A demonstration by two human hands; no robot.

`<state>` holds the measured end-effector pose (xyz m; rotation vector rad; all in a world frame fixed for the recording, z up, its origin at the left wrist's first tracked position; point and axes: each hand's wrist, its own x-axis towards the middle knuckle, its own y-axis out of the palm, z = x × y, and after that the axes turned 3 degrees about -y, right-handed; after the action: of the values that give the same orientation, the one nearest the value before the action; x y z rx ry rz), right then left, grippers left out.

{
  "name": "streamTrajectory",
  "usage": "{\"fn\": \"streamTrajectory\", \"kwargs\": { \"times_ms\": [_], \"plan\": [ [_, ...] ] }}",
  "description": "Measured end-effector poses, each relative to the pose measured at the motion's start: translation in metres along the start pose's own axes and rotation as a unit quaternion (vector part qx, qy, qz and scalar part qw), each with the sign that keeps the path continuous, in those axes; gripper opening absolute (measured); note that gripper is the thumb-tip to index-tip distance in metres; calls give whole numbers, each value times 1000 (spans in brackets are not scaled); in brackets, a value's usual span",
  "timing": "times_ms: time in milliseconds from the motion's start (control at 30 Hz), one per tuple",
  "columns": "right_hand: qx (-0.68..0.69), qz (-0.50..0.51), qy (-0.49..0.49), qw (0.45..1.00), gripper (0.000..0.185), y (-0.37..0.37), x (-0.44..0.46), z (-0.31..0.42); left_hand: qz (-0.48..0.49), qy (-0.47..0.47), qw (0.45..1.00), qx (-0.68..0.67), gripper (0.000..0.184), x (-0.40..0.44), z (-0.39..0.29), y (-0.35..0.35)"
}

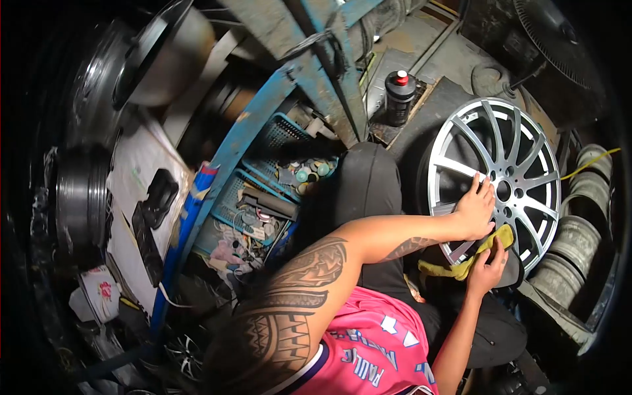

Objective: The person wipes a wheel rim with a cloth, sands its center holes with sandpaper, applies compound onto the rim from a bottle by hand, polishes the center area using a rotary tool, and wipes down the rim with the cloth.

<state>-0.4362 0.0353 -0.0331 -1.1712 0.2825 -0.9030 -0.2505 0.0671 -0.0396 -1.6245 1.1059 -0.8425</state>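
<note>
A silver multi-spoke alloy wheel [520,151] stands tilted between my knees. My left hand [475,209] lies on its spokes near the hub, fingers stretched out and apart. Just below it, my right hand [487,268] grips a yellow cloth [503,236] against the wheel's lower part. More of the cloth hangs down to the left, along the rim's lower edge. Part of the right hand's fingers is hidden by the cloth.
Blue baskets [227,201] of small parts stand left of my knee beside a blue metal frame [253,108]. A dark bottle [399,99] with a red cap stands ahead. Worn wheel barrels [573,247] line the right, below a fan [553,39]. A dark rim [82,197] sits far left.
</note>
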Motion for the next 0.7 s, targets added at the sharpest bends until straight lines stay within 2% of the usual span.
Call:
{"fn": "streamTrajectory", "kwargs": {
  "times_ms": [67, 167, 233, 267, 300, 333, 367, 433, 467, 533, 633, 700],
  "plan": [
    [1, -1, -10, 1000, 41, -1, 1, 0, -3, -3, 1000, -22, 75, -2, 1, -3],
    [13, 36, -20, 999, 45, -6, 2, -4, -198, -40, 965, -170, 63, -35, -5, -41],
    [39, 69, -23, 997, 50, -13, -1, -4, -276, -46, 928, -247, 48, -80, 24, -127],
    [40, 75, -19, 996, 51, -17, -2, -2, -346, -86, 906, -227, 33, -110, 48, -163],
    [42, 84, -17, 995, 52, -22, -2, -1, -409, -130, 870, -242, 23, -131, 80, -161],
    [45, 96, -19, 994, 52, -24, -3, 1, -451, -195, 848, -199, 15, -157, 109, -159],
    [48, 110, -24, 992, 53, -23, -4, 3, -463, -267, 830, -161, 12, -184, 148, -145],
    [37, 97, -26, 994, 54, -19, -6, 7, -420, -396, 812, -87, 9, -248, 232, -89],
    [31, 86, -24, 996, 55, -17, -7, 7, -382, -445, 801, -124, 9, -285, 273, -53],
    [-2, 64, -17, 998, 56, -15, -7, 11, -231, -523, 817, -75, 14, -347, 340, 4],
    [-54, 50, -16, 997, 53, -28, -6, 23, -114, -642, 755, -68, 26, -372, 359, 22],
    [-59, 63, -10, 996, 51, -41, -1, 29, -77, -672, 734, -69, 30, -370, 358, 37]
  ]
}}
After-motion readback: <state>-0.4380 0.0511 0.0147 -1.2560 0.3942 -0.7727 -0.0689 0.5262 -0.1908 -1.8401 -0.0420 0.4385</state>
